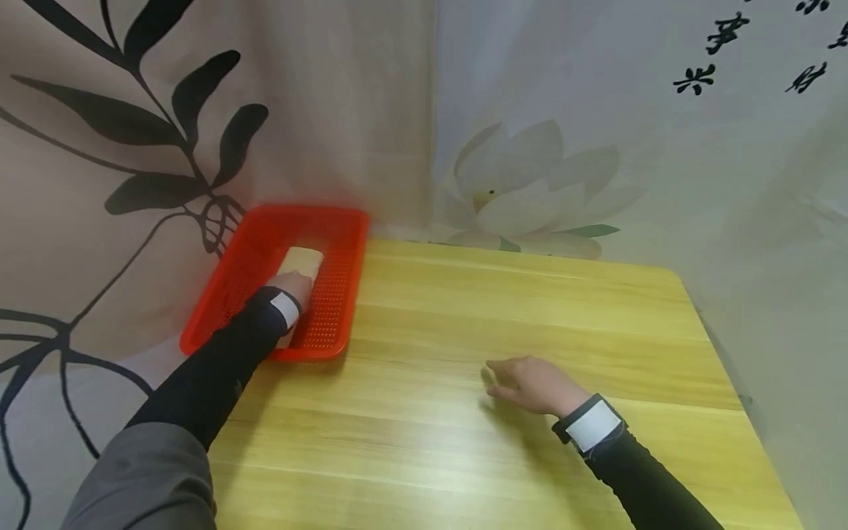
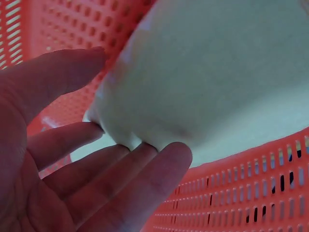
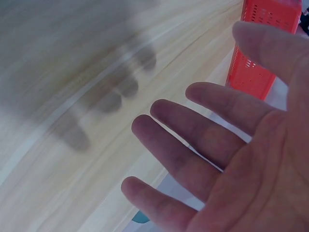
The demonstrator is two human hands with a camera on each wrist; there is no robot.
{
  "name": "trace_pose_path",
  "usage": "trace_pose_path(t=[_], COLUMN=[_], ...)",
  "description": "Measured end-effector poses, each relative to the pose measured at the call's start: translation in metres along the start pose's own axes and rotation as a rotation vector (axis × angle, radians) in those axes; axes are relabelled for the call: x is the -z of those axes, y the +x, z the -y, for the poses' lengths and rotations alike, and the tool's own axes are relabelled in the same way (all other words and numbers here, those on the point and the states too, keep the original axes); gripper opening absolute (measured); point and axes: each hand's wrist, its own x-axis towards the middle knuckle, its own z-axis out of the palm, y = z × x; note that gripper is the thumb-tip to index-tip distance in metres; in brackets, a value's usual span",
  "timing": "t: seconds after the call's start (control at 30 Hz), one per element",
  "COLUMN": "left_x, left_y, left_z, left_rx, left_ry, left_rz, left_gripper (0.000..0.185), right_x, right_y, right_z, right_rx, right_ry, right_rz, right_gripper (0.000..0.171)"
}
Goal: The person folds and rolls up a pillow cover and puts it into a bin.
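Right hand (image 1: 533,384) hovers palm down over bare tabletop (image 1: 464,442) near the middle, fingers straight and slightly spread, holding nothing. Wide bare wood runs to the right edge. Left hand (image 1: 293,285) reaches into the red perforated basket (image 1: 331,324) at the far left corner, fingers (image 2: 120,164) spread, tips touching a pale cream, smooth rounded block (image 1: 303,260) lying inside it.

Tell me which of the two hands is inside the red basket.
The left hand: it reaches into the red basket, its fingers touching the pale block there. The right hand is out over the bare wooden table, fingers spread, holding nothing.
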Motion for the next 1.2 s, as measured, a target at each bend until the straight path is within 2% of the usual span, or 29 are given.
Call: trace_pose_path(t=[0.07,0.13,0.2,0.33,0.4,0.53,0.6,0.67,0.8,0.87,0.93,1.07,1.13,1.2], left_x=[-0.002,-0.006,-0.011,-0.022,-0.026,-0.028,-0.027,-0.027,-0.03,-0.031,-0.03,-0.021,-0.013,0.003], left_y=[-0.002,-0.001,0.005,0.017,0.02,0.02,0.018,0.018,0.02,0.02,0.019,0.016,0.015,0.01], left_z=[0.0,0.002,0.005,0.017,0.024,0.035,0.039,0.04,0.04,0.038,0.036,0.031,0.028,0.023], left_rx=[0.002,0.017,0.033,0.062,0.084,0.133,0.145,0.151,0.14,0.145,0.144,0.108,0.093,0.078], left_ry=[0.0,-0.04,-0.066,-0.052,-0.07,-0.196,-0.226,-0.228,-0.184,-0.21,-0.226,-0.189,-0.196,-0.24], left_rz=[0.012,0.004,-0.019,-0.074,-0.088,-0.054,-0.025,-0.009,-0.022,-0.023,-0.017,-0.053,-0.103,-0.153], left_gripper=[0.051,0.049,0.035,0.007,0.009,0.011,0.011,0.011,0.01,0.012,0.015,0.009,0.008,0.013], right_x=[0.001,0.002,0.002,0.003,0.003,0.006,0.007,0.009,0.01,0.01,0.01,0.01,0.01,0.012], right_y=[-0.001,-0.002,-0.003,-0.006,-0.007,-0.009,-0.01,-0.01,-0.012,-0.012,-0.013,-0.015,-0.016,-0.015], right_z=[0.0,-0.001,-0.002,-0.003,-0.004,-0.005,-0.005,-0.006,-0.006,-0.006,-0.007,-0.009,-0.011,-0.014], right_rx=[-0.004,-0.012,-0.021,-0.043,-0.05,-0.058,-0.064,-0.072,-0.083,-0.09,-0.094,-0.098,-0.097,-0.099], right_ry=[-0.005,-0.007,-0.011,-0.008,-0.009,-0.012,-0.012,-0.006,0.005,0.006,0.005,0.002,-0.007,-0.018], right_rz=[0.002,0.004,0.005,0.014,0.017,0.017,0.018,0.021,0.027,0.031,0.033,0.036,0.034,0.033], right_gripper=[0.053,0.054,0.054,0.055,0.056,0.057,0.058,0.059,0.059,0.06,0.06,0.061,0.061,0.061])
